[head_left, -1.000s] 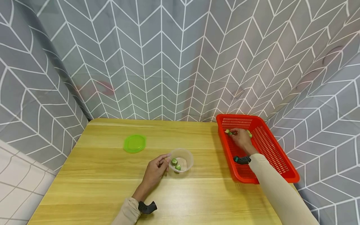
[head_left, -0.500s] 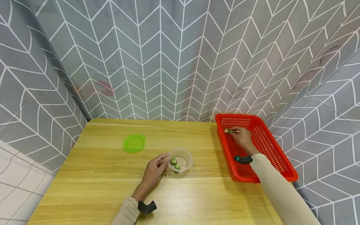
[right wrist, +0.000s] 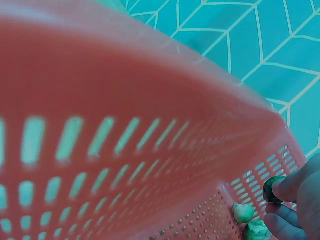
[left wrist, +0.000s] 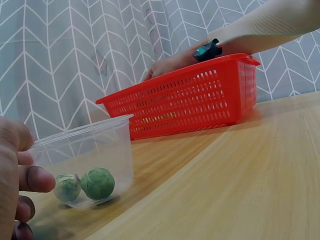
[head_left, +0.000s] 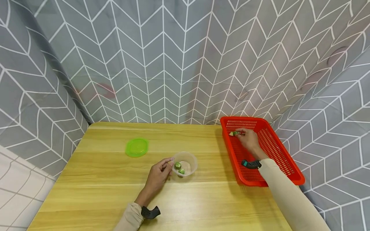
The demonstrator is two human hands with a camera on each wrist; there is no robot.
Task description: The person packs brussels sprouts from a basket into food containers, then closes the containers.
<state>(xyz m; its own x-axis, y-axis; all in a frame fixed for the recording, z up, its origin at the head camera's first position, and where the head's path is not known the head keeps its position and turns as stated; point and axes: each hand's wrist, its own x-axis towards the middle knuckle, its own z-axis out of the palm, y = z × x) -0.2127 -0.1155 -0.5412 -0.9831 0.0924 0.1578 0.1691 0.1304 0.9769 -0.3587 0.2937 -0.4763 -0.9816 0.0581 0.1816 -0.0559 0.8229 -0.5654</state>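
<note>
1. We seem to be picking up: our right hand point(head_left: 249, 140) pinches a Brussels sprout point(right wrist: 270, 191) inside the red basket point(head_left: 273, 144).
2. Left of the basket, our left hand point(head_left: 157, 174) grips the plastic tub point(left wrist: 115, 145).
3. Next, we judge, calls for lifting clear.

Basket walls point(head_left: 273, 144) blocking sideways, open above

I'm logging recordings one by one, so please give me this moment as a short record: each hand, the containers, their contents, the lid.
Left hand: holds the clear tub at its rim
Tub contents: two sprouts
Right hand: inside the red basket, pinching a dark green sprout
Basket contents: two other sprouts visible near the right hand
Lid: green lid, flat on the wooden table, apart from the tub
</note>
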